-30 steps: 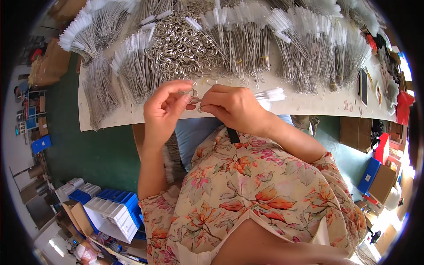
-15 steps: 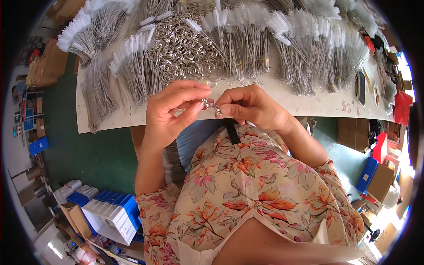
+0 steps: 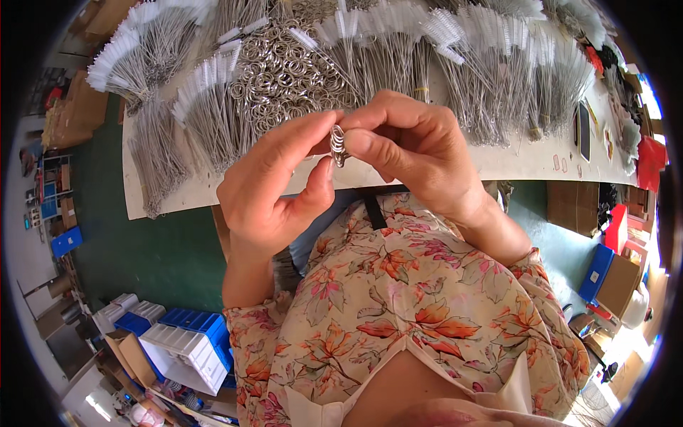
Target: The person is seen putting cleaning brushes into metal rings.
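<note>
A small bunch of shiny metal rings (image 3: 338,147) stands on edge between my two hands, above the table's near edge. My right hand (image 3: 423,146) pinches the bunch from the right, thumb in front and index finger curled over the top. My left hand (image 3: 267,181) holds it from the other side, with the fingertips at its upper end and the thumb at its lower end. Behind my hands lies a large heap of similar loose metal rings (image 3: 284,78). Whether anything else is inside my right palm is hidden.
Thin wire brushes with white bristles lie in bunches left (image 3: 206,92) and right (image 3: 498,78) of the heap on the pale table (image 3: 526,164). A dark flat phone-like object (image 3: 583,132) lies at the right. Blue and white bins (image 3: 186,349) stand at lower left.
Both hands have risen a little, and my right hand has moved closer to my left. The rings have turned from lying between the hands to a tight upright bunch.
</note>
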